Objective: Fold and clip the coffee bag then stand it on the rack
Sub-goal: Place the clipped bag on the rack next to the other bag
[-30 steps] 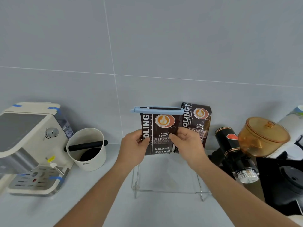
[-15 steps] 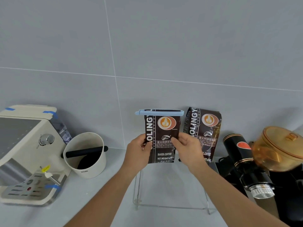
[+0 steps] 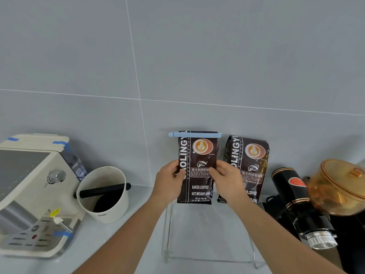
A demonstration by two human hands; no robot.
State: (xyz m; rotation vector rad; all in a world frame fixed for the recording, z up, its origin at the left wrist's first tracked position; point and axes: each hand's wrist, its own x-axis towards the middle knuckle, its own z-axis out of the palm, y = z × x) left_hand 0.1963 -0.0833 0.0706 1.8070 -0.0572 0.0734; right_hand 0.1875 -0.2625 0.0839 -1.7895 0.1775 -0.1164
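A dark brown coffee bag [image 3: 197, 175] stands upright, its folded top closed by a light blue clip [image 3: 194, 134]. My left hand [image 3: 169, 180] grips its left edge and my right hand [image 3: 227, 180] grips its right edge, thumbs on the front. The bag's bottom edge sits at the back of a clear acrylic rack [image 3: 209, 234] on the counter. A second, unclipped coffee bag [image 3: 250, 161] stands on the rack's right side against the wall, partly hidden by my right hand.
A cream espresso machine [image 3: 29, 190] fills the left. Beside it stands a white knock box [image 3: 102, 194] with a black bar. A black grinder [image 3: 296, 204] with an amber hopper [image 3: 339, 186] stands to the right. The grey tiled wall is close behind.
The view has shifted left, so everything sits further right in frame. Both hands have kept hold of the clipped bag and lowered it slightly toward the rack's back.
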